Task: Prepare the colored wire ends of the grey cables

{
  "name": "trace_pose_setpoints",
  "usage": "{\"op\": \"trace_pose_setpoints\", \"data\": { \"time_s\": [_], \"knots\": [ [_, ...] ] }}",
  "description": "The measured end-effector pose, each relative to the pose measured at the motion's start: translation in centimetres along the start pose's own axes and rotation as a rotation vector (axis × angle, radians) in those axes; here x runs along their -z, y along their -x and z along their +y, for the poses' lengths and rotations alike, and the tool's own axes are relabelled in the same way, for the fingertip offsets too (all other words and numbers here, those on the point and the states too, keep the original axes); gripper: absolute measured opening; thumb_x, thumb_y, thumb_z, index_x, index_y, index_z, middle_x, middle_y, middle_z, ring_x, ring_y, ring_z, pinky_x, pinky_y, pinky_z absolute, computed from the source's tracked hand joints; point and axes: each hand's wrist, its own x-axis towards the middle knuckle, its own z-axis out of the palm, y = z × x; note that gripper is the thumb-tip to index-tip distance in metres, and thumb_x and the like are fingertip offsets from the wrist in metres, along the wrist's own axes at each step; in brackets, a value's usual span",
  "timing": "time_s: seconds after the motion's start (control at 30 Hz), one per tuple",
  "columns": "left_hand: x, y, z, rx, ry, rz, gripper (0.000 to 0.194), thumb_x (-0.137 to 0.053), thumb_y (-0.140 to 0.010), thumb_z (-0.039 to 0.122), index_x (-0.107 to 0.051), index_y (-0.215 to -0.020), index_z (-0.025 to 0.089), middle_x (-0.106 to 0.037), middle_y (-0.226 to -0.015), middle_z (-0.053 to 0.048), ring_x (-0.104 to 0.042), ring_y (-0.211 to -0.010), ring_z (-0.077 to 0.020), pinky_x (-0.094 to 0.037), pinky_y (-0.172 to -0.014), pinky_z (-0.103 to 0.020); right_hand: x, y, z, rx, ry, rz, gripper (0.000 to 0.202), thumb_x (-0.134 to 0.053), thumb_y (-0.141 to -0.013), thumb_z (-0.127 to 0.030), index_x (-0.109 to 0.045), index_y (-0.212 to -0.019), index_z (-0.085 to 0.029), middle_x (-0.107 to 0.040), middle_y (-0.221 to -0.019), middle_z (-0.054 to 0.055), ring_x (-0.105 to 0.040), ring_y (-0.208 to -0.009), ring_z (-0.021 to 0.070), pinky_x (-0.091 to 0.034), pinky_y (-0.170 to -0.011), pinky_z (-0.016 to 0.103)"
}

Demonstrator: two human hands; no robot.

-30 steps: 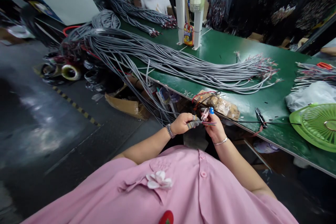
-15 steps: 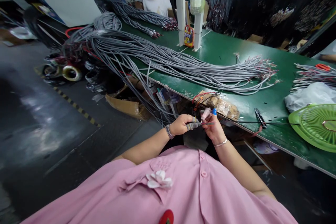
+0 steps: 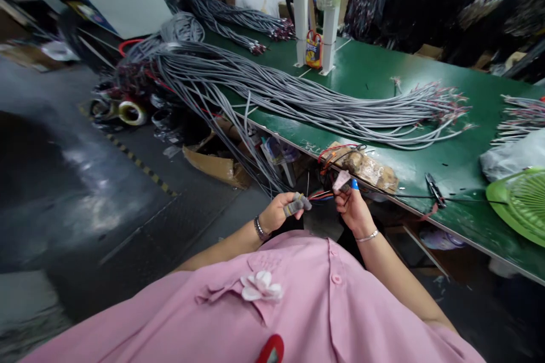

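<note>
My left hand [image 3: 286,210], with grey covers on some fingers, is closed on a cable end at the table's front edge. Thin coloured wires [image 3: 321,195] fan out from it toward the right. My right hand [image 3: 351,207] has pink and blue covers on its fingertips, which are pressed together beside the far ends of these wires; what they hold is too small to tell. Just behind the hands, a brown taped block [image 3: 366,167] with red and black wires sits on the table edge. A long bundle of grey cables [image 3: 298,96] lies across the green table [image 3: 370,65].
On the right are black snips [image 3: 434,188], a green fan-like basket [image 3: 522,204] and a plastic bag [image 3: 515,153]. White posts [image 3: 300,11] stand at the back, near a person in white [image 3: 259,0]. A cardboard box [image 3: 213,164] is below the table at left.
My hands have moved apart, my left hand to the left, and the coloured wires now show between them. The whole view has shifted slightly.
</note>
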Motion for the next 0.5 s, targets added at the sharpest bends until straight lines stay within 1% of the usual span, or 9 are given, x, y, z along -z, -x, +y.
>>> {"op": "trace_pose_setpoints", "data": {
  "time_s": [0.1, 0.2, 0.3, 0.4, 0.5],
  "knots": [
    [0.6, 0.1, -1.1, 0.137, 0.277, 0.162, 0.042, -0.067, -0.083, 0.052, -0.070, -0.089, 0.010, -0.053, -0.053, 0.000, -0.040, -0.047, -0.0075, -0.027, -0.048, -0.022, 0.3, 0.0, 0.4, -0.028, 0.002, -0.010, 0.037, -0.075, -0.076, -0.053, -0.063, -0.083, -0.018, -0.066, -0.074, 0.002, -0.038, -0.045, 0.0043, -0.021, -0.032, 0.013],
    [1.3, 0.1, -1.5, 0.186, 0.392, 0.219, 0.038, -0.070, -0.080, 0.047, -0.070, -0.090, 0.010, -0.050, -0.051, 0.002, -0.039, -0.045, -0.0071, -0.022, -0.046, -0.022, 0.4, -0.1, 0.7, -0.035, 0.019, -0.013, 0.032, -0.077, -0.075, -0.046, -0.063, -0.084, -0.019, -0.066, -0.074, 0.001, -0.038, -0.044, 0.0037, -0.020, -0.033, 0.012],
    [1.7, 0.1, -1.4, 0.187, 0.404, 0.216, 0.037, -0.070, -0.080, 0.044, -0.070, -0.092, 0.009, -0.051, -0.052, 0.002, -0.039, -0.045, -0.0071, -0.021, -0.045, -0.022, 0.5, 0.0, 0.9, -0.034, 0.039, -0.013, 0.032, -0.079, -0.072, -0.043, -0.063, -0.085, -0.017, -0.065, -0.074, 0.001, -0.037, -0.044, 0.0031, -0.019, -0.033, 0.012],
    [1.8, 0.1, -1.5, 0.182, 0.379, 0.227, 0.037, -0.069, -0.082, 0.045, -0.069, -0.094, 0.009, -0.053, -0.054, 0.001, -0.041, -0.046, -0.0069, -0.022, -0.044, -0.021, 0.5, 0.4, 0.9, -0.019, 0.073, -0.003, 0.034, -0.080, -0.070, -0.041, -0.064, -0.086, -0.016, -0.064, -0.074, 0.001, -0.036, -0.045, 0.0027, -0.019, -0.033, 0.012],
    [1.8, 0.0, -1.7, 0.182, 0.328, 0.250, 0.038, -0.067, -0.083, 0.046, -0.069, -0.094, 0.010, -0.055, -0.055, 0.001, -0.042, -0.046, -0.0069, -0.023, -0.044, -0.020, 0.5, 0.9, 0.8, 0.010, 0.126, 0.001, 0.032, -0.080, -0.070, -0.040, -0.064, -0.085, -0.016, -0.063, -0.074, 0.001, -0.034, -0.045, 0.0029, -0.018, -0.033, 0.012]
  ]
}}
